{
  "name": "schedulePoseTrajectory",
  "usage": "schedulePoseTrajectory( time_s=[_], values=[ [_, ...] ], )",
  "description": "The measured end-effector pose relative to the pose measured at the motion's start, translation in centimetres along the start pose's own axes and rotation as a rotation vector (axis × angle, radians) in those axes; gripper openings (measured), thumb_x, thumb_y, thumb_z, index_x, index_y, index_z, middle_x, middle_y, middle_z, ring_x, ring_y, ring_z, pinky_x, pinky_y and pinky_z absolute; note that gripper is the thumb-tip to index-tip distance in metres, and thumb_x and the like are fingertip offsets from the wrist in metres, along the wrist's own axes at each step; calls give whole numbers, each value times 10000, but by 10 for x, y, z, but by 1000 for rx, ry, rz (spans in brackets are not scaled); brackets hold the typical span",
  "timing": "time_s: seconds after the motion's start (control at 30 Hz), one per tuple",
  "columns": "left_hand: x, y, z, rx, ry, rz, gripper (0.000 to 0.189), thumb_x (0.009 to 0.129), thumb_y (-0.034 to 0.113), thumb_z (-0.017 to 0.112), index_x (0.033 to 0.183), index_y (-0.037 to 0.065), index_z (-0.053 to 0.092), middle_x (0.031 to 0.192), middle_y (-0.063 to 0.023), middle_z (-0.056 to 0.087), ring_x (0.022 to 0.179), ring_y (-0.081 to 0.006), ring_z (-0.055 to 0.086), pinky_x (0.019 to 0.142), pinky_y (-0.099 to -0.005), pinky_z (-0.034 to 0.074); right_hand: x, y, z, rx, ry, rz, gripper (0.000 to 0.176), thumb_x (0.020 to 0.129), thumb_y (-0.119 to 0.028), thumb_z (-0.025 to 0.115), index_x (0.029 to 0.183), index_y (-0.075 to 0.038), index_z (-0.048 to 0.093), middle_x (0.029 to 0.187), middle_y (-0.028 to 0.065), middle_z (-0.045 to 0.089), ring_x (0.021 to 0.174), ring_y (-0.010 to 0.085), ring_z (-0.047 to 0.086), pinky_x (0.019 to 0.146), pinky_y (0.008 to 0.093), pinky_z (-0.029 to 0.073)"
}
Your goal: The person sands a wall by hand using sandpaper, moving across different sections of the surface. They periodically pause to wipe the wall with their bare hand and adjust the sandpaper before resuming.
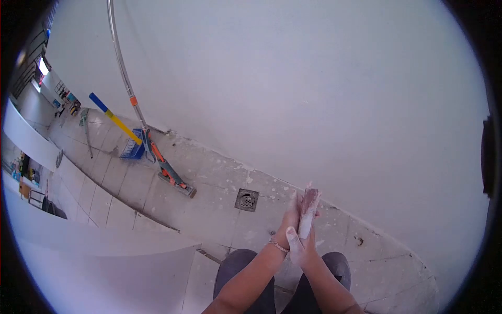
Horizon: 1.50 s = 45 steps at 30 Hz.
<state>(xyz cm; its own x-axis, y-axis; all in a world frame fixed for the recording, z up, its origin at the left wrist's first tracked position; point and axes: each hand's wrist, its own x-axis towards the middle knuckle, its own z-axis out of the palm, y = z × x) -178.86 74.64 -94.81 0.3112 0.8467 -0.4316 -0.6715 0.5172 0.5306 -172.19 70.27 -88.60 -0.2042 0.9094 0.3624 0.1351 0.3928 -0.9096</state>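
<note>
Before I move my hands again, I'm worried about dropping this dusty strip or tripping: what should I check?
1. Grip on the dusty strip: cannot tell; it lies between left hand and right hand, with some fingers hidden.
2. Clean skin: not ok; white powder coats the right thumb.
3. Floor drain: ok; its grate is in place.
4. Tiled floor swept: not ok; white specks remain.
5. Long-handled mop: ok; well apart from both hands.
</note>
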Motion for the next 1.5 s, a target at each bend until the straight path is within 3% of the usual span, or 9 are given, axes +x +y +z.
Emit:
schedulePoseTrajectory(
  time_s=[0.07,0.4,0.5,0.6,0.67,0.8,0.87,1.1,1.5],
  values=[
    [-17,17,12,-7,-315,92,689,995,625,289,1386,82,457,1316,-61,572,1085,-204,604,974,-362,451,4,-5,-3,-41,49,60,846,992,-477,412,1520,75,49,1602,271,30,1488,412,48,1182,465,73],
    [2,-28,28,166,-148,-2,708,994,634,269,1413,80,407,1232,-125,593,1034,-218,604,938,-358,465,10,5,-34,-337,-34,-111,784,1006,-522,251,1499,86,214,1600,249,122,1488,408,86,1179,524,42],
    [5,-34,21,196,-88,-26,702,998,624,277,1413,70,399,1202,-131,599,1018,-215,600,935,-363,466,23,14,-50,-587,-54,-161,731,943,-557,442,1521,-125,329,1589,237,191,1477,424,141,1157,579,129],
    [-1,-28,14,264,78,16,657,1006,592,301,1379,65,419,1162,-123,606,997,-206,596,930,-366,461,43,38,-101,-1519,22,-470,650,906,-503,550,1504,-338,357,1596,183,207,1455,428,200,1082,593,312],
    [-9,-17,13,301,216,49,576,1017,543,336,1313,66,469,1121,-100,610,976,-193,593,924,-367,446,75,24,-138,-1680,-220,-254,700,859,-451,624,1487,-461,315,1609,76,215,1440,371,260,985,582,434],
    [-23,14,11,119,252,119,405,1018,411,385,1190,77,538,1043,-69,620,914,-158,588,832,-324,434,180,-8,-165,-1868,-529,-226,778,866,-457,605,1536,-391,215,1615,-59,202,1448,231,279,1045,532,416],
    [-38,26,17,98,238,161,354,1009,358,398,1168,86,559,1025,-60,630,884,-144,592,781,-298,428,229,-31,-151,-1867,-362,-740,791,880,-443,593,1552,-344,188,1628,-57,159,1476,225,224,1142,427,316],
    [-38,29,12,147,265,129,313,982,328,432,1121,93,586,952,-33,645,810,-125,601,750,-292,433,284,28,-23,-1778,-401,-962,816,900,-429,568,1568,-227,145,1644,-22,58,1509,229,79,1214,358,151],
    [-40,44,11,142,326,200,213,953,273,458,1019,108,574,890,-20,632,782,-114,578,726,-284,421,290,-15,-26,-1742,-401,-841,818,918,-455,549,1574,-231,114,1646,-29,42,1505,220,109,1168,353,252]
  ],
)
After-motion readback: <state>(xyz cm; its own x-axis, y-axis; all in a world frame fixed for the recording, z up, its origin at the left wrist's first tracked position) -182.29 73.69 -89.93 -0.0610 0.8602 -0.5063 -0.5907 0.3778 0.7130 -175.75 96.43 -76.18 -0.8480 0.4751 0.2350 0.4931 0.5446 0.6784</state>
